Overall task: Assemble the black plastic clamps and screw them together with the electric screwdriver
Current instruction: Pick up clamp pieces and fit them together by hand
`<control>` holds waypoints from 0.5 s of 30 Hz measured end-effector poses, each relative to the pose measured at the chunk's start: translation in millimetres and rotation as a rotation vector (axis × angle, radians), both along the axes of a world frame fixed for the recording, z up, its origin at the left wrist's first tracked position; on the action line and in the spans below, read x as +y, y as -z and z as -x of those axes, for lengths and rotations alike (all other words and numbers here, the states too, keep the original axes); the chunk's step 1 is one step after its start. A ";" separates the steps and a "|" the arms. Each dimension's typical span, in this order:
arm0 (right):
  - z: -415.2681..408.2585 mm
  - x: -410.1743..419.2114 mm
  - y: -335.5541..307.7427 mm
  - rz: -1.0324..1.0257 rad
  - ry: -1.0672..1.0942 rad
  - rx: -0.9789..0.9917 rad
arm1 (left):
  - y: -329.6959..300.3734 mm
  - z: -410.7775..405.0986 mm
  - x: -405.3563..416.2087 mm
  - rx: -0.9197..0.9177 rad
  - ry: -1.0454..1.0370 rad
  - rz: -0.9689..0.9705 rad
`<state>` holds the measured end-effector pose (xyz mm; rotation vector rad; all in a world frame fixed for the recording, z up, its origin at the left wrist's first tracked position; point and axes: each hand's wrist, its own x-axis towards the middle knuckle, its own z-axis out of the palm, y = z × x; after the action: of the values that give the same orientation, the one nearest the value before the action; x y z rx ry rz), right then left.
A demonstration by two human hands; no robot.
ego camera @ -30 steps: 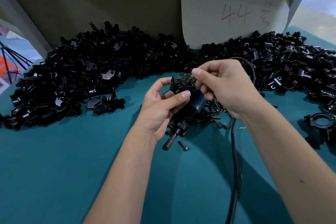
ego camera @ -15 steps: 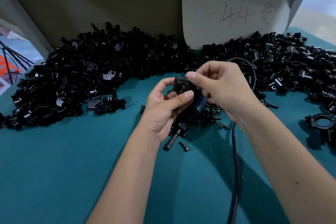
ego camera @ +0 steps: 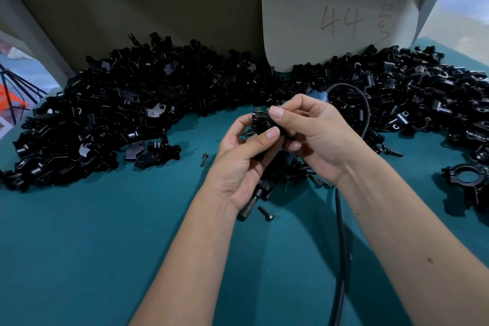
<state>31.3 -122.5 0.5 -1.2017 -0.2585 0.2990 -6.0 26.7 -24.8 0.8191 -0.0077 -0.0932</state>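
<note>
Two bare hands meeting above the teal felt-like table (ego camera: 79, 259). Left hand (ego camera: 239, 164) curled around one black clamp (ego camera: 260, 122), thumb pressed on its front face; right hand (ego camera: 315, 135) pinching the same clamp from the top with thumb and forefinger. Clamp small, blocky, matte black plastic, held over the middle of the table, just above the screw pile. Whether a screw sits between the right fingertips: cannot tell.

One screwdriver (ego camera: 260, 188) lying on the table beneath the hands, dark body, cylindrical grey metal tip poking out below the left palm, ungripped as far as can be seen. One black rubbery cable (ego camera: 341, 233) looping from behind the right hand and running down between the forearms.

Small pile of dark screws (ego camera: 309, 174) under the right wrist; three loose ones countable apart from it, left of the hands (ego camera: 203, 159), beside the tip (ego camera: 266, 213) and to the right (ego camera: 394, 151).

Two large heaps of glossy, angular black parts, too many to count: left heap (ego camera: 105, 119) and right heap (ego camera: 423, 92). One ring-shaped assembled piece (ego camera: 465, 180) at the right edge. One rounded pale card (ego camera: 341, 13) marked "44" in red, propped against the drab back wall.
</note>
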 end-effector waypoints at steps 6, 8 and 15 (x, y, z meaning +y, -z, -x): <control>1.6 1.1 -2.5 -0.016 -0.017 0.004 | -1.4 -0.8 5.4 0.023 -0.029 0.033; 1.7 4.3 -3.5 -0.005 0.030 0.000 | -1.0 -0.1 3.6 0.007 -0.015 0.008; 3.7 3.2 -3.7 -0.037 -0.027 0.005 | -2.2 -0.9 6.2 0.003 -0.022 0.027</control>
<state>27.6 -119.3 4.3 -1.1613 -0.2753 0.3191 -5.1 32.9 -22.6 0.7919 0.0026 -0.0734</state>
